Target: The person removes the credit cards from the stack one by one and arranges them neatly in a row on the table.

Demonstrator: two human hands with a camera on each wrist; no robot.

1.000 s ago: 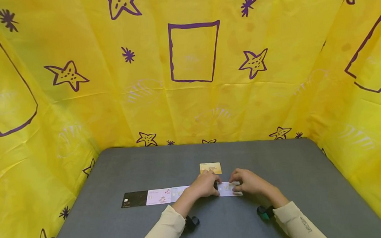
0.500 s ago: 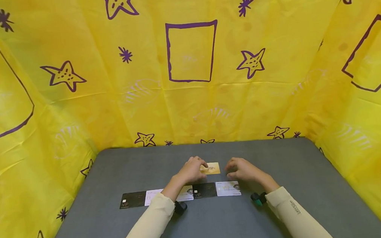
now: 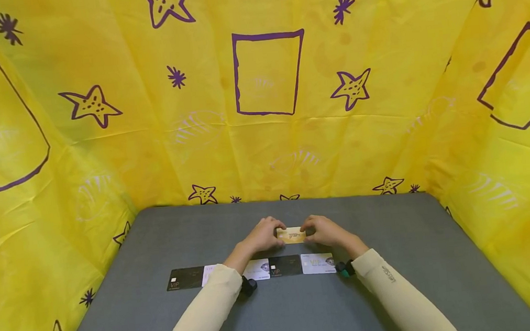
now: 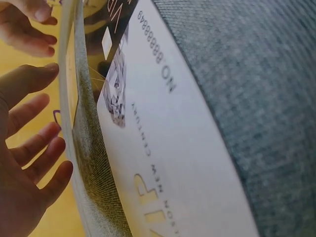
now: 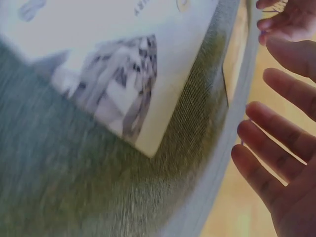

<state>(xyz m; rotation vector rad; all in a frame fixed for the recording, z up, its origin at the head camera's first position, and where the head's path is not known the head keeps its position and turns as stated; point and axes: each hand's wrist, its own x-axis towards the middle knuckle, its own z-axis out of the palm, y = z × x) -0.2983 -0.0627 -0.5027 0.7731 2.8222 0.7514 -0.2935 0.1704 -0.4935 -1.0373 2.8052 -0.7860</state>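
Note:
A gold card [image 3: 292, 235] lies on the grey table behind a row of VIP cards. My left hand [image 3: 261, 235] is at its left end, with thumb and index finger at the edge. At the opposite end, my right hand [image 3: 327, 230] has its fingertips right at the card's edge. Both wrist views show relaxed, spread fingers on the left hand [image 4: 29, 143] and the right hand [image 5: 291, 143]. Nearer, the row holds a black card [image 3: 185, 278], a pale pink card mostly behind my left sleeve, a white card [image 3: 258, 269], another black card [image 3: 285, 265] and a white card [image 3: 318, 263].
The grey table [image 3: 301, 314] reaches back to yellow cloth walls [image 3: 273, 149] printed with purple stars and squares. Dark straps with small devices sit on both wrists, and the right wrist device [image 3: 345, 269] is close to the row's right end.
Both hands have left the rightmost white card in the row and moved back to the gold card. The left hand got there first; the right hand then moved left to its right end.

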